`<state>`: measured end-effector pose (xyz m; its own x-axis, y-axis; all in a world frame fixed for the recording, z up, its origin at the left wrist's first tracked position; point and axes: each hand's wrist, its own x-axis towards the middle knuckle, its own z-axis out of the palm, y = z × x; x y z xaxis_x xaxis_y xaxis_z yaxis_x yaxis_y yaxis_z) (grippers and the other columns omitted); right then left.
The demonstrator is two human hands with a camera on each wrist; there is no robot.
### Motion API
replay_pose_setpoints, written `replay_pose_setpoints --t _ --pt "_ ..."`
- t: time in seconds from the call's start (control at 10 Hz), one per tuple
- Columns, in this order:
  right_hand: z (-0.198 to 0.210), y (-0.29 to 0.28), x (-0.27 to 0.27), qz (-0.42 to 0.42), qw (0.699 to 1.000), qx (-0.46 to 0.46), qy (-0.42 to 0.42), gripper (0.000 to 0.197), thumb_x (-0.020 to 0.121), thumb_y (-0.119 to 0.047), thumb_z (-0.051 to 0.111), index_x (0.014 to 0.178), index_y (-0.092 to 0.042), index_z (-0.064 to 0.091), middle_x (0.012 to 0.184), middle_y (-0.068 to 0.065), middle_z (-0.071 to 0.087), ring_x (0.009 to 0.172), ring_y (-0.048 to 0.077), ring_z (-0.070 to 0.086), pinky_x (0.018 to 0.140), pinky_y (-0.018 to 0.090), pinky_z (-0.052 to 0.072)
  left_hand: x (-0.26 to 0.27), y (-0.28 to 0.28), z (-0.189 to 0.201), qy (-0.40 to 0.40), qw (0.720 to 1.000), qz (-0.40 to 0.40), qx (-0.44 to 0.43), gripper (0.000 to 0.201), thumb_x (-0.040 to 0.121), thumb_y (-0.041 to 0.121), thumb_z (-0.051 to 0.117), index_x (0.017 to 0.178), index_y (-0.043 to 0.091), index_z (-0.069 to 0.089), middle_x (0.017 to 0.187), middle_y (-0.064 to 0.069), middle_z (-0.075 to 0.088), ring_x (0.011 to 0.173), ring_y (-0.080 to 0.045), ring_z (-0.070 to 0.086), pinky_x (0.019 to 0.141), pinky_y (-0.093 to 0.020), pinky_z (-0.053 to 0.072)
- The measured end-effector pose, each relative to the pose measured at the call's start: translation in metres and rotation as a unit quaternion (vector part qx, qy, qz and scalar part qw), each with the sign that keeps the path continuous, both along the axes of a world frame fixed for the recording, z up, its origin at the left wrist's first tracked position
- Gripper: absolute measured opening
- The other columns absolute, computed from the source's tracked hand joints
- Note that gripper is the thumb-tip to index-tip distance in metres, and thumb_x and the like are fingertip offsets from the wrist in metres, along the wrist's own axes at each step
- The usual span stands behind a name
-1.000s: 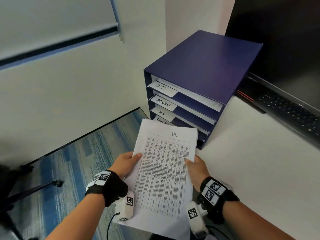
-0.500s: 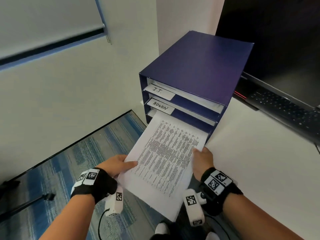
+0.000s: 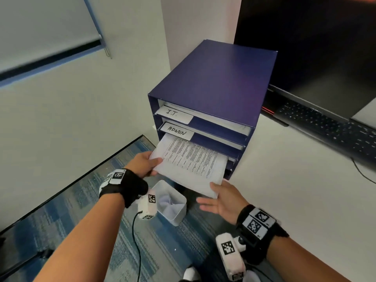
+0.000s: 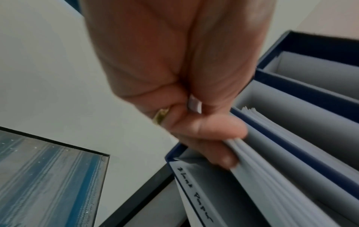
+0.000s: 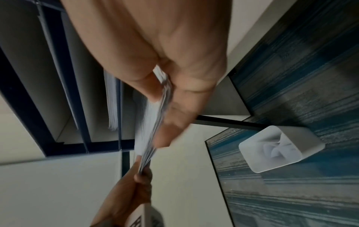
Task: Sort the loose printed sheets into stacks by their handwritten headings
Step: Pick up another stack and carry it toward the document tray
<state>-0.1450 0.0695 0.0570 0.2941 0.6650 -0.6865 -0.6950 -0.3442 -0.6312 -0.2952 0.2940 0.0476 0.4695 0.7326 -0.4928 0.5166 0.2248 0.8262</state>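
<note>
While sheets (image 3: 191,161) jut from the organizer (image 3: 213,82), left hand (image 3: 142,163) and right hand (image 3: 221,200) pinch them.

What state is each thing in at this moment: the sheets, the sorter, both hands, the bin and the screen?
stack of sheets, part way into the slot under the ADMIN label, near end sticking out.
blue sorter, on the desk, upper two slots holding paper.
left hand, grips the stack's left edge.
right hand, pinches the stack's near right corner.
white bin, upright on the carpet, crumpled paper inside.
monitor, dark.
</note>
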Motion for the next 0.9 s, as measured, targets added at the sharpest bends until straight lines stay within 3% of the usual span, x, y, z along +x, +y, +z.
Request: replay_pose_setpoints --t 0.1,0.2,0.3,0.4,0.5,0.6,0.7,0.8,0.9 --pt "0.014 0.010 0.000 -0.029 0.999 -0.017 -0.010 0.013 0.100 -0.010 0.044 0.113 -0.007 0.044 0.092 0.016 0.065 0.059 0.019 0.067 0.049 0.025 0.054 0.026 0.007 0.000 -0.026 0.997 0.063 0.046 0.007 0.091 0.015 0.062 0.094 0.010 0.058 0.081 -0.007 0.062 0.042 -0.002 0.056 0.043 -0.011 0.047" --pt "0.021 0.030 0.011 -0.141 0.990 -0.004 -0.003 0.050 0.100 -0.003 0.042 0.145 -0.008 0.021 0.088 0.017 0.063 0.063 0.016 0.064 0.055 0.023 0.055 0.043 0.011 -0.001 -0.062 0.991 0.114 0.038 0.005 0.090 0.009 0.062 0.091 0.008 0.058 0.079 -0.008 0.065 0.052 -0.008 0.063 0.052 -0.013 0.053" --pt "0.030 0.048 0.017 -0.204 0.978 0.040 0.001 0.051 0.102 -0.003 0.034 0.148 -0.006 0.012 0.087 0.017 0.059 0.074 0.022 0.064 0.073 0.033 0.053 0.056 0.013 -0.003 -0.045 0.988 0.135 0.065 0.011 0.089 0.009 0.064 0.081 0.011 0.057 0.064 -0.005 0.066 0.046 -0.004 0.063 0.049 -0.011 0.051" --pt "0.032 0.062 0.014 -0.197 0.977 0.012 -0.076 0.027 0.104 -0.006 0.029 0.129 0.000 0.030 0.081 0.016 0.059 0.070 0.024 0.063 0.084 0.037 0.052 0.069 0.013 -0.001 -0.031 0.979 0.165 0.119 0.017 0.087 0.015 0.067 0.073 0.013 0.058 0.053 0.002 0.064 0.042 0.002 0.059 0.046 -0.008 0.046" --pt "0.031 0.075 0.017 -0.196 0.980 -0.035 -0.008 0.025 0.103 -0.008 0.029 0.113 0.006 0.047 0.120 0.025 0.059 0.101 0.033 0.063 0.091 0.034 0.050 0.079 0.010 -0.003 -0.045 0.971 0.207 0.110 0.010 0.086 0.014 0.067 0.078 0.009 0.064 0.058 0.000 0.066 0.042 0.003 0.058 0.048 -0.008 0.046" --pt "0.026 0.079 0.028 0.133 0.877 -0.231 -0.400 0.064 0.099 -0.020 0.037 0.152 -0.015 0.002 0.160 -0.003 -0.008 0.147 0.016 0.006 0.116 0.031 0.018 0.086 0.005 -0.007 -0.093 0.964 0.239 0.073 0.013 0.087 0.002 0.064 0.076 0.009 0.062 0.072 -0.007 0.067 0.047 0.001 0.062 0.054 -0.010 0.052" --pt "0.020 0.079 0.035 0.267 0.777 -0.254 -0.509 0.082 0.095 -0.026 0.046 0.150 -0.018 -0.014 0.156 -0.007 -0.023 0.147 0.011 -0.008 0.118 0.031 0.004 0.089 0.002 -0.009 -0.108 0.967 0.224 0.062 0.006 0.087 -0.001 0.060 0.084 0.003 0.064 0.075 -0.008 0.067 0.054 -0.003 0.066 0.061 -0.016 0.056" --pt "0.020 0.079 0.034 0.236 0.794 -0.262 -0.494 0.087 0.092 -0.026 0.055 0.151 -0.021 -0.008 0.157 -0.008 -0.021 0.147 0.015 0.002 0.118 0.035 0.015 0.090 0.008 -0.013 -0.104 0.977 0.176 0.061 0.007 0.081 0.006 0.060 0.078 0.010 0.065 0.078 -0.009 0.070 0.080 -0.024 0.070 0.085 -0.041 0.057" --pt "0.023 0.074 0.037 0.266 0.768 -0.262 -0.521 0.085 0.089 -0.025 0.058 0.152 -0.025 0.001 0.159 -0.008 -0.010 0.146 0.018 0.011 0.114 0.033 0.023 0.089 0.013 -0.019 -0.069 0.987 0.120 0.081 0.035 0.061 0.031 0.063 0.092 0.016 0.064 0.097 -0.007 0.072 0.095 -0.028 0.068 0.090 -0.046 0.054"
